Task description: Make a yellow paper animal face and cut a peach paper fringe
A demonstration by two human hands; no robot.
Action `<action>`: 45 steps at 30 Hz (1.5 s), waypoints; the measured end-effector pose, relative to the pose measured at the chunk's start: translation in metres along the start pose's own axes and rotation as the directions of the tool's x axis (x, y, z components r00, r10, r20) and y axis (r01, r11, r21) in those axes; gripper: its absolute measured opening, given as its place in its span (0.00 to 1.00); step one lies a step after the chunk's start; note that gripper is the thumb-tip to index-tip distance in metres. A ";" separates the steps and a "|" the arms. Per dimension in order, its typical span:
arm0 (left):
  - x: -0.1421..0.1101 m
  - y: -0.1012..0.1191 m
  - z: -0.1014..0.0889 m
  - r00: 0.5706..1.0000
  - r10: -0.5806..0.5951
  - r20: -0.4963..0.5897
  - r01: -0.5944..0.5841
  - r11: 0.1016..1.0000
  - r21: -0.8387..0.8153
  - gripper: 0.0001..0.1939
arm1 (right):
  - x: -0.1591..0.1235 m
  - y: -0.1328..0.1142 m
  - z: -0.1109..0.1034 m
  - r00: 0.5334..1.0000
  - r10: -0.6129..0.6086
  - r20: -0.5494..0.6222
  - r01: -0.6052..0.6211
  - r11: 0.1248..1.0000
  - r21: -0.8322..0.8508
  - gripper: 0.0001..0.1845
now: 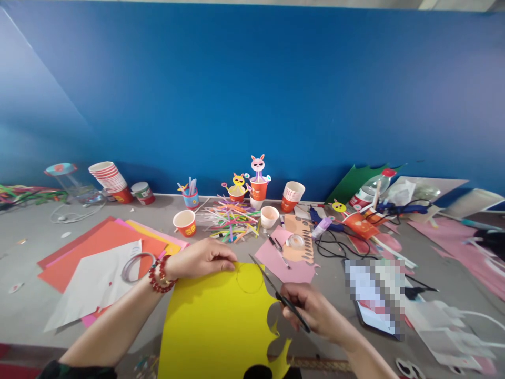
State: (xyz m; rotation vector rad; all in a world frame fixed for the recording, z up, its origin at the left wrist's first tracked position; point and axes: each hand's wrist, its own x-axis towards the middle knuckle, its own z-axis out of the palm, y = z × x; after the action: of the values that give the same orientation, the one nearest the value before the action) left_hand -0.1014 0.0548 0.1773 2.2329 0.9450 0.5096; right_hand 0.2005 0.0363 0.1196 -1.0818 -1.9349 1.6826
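Note:
A yellow paper sheet [213,321] lies in front of me on the grey table, with a pencilled circle near its far edge and cut-out bites along its right side. My left hand [203,258], with red bead bracelets at the wrist, pinches the sheet's far edge, fingers closed on it. My right hand [311,310] grips black-handled scissors [276,292], whose blades point up-left toward the circle at the sheet's right edge.
Orange, pink and white sheets [98,252] lie at left. Paper cups [185,222], a heap of coloured straws [231,218] and cup animal figures [258,181] stand behind. A pink sheet [288,263], glue gun [319,218], cables and a phone [376,310] lie right.

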 end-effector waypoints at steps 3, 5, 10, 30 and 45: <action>0.000 0.000 0.000 1.000 0.001 0.000 -0.001 1.000 0.006 0.12 | 0.000 0.000 0.000 1.000 0.003 -0.008 -0.003 1.000 -0.019 0.28; 0.000 0.000 0.000 1.000 0.001 0.003 -0.001 1.000 0.006 0.12 | -0.001 -0.002 -0.001 1.000 0.001 -0.009 -0.001 0.999 -0.034 0.28; 0.002 0.001 -0.001 1.000 -0.006 0.022 0.006 1.000 0.009 0.11 | -0.001 -0.003 -0.003 1.000 0.009 0.023 -0.008 1.000 -0.027 0.27; 0.008 0.003 -0.003 0.998 0.027 0.059 -0.031 0.998 0.056 0.13 | 0.001 -0.001 -0.006 0.998 -0.025 0.056 0.027 0.999 -0.046 0.28; 0.011 0.003 -0.004 0.998 0.027 0.063 -0.031 0.998 0.057 0.14 | 0.021 0.000 -0.005 0.973 -0.154 -0.172 0.179 0.973 0.144 0.25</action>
State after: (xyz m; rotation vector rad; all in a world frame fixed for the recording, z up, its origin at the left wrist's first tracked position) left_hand -0.0946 0.0631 0.1829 2.3037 0.9077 0.4283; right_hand 0.1903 0.0551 0.1159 -0.9360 -1.7094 1.5771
